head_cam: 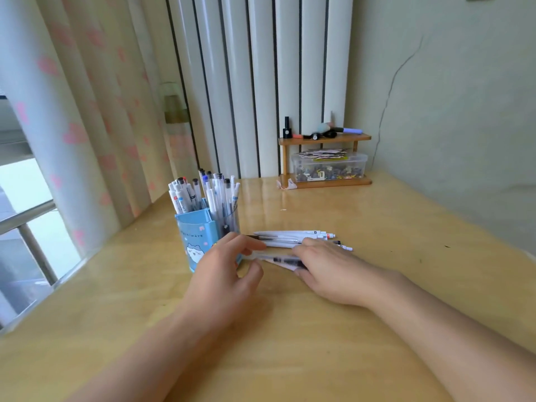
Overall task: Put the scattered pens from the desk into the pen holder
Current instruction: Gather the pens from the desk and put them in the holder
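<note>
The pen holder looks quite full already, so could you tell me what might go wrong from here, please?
1. The blue pen holder is crowded with upright pens, so pushing in a bundle may jam or tip it.
2. It stands near the desk's window-side edge; a knock could send it off.
3. The left hand and right hand gather several loose pens together; some could slip and roll.

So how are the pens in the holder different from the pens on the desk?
The pens in the holder stand upright, packed close; the pens on the desk lie flat, side by side. The holder keeps its pens untouched, while the left hand and right hand are on the desk pens, partly covering them. Both groups are mostly slim white or clear pens.
</note>
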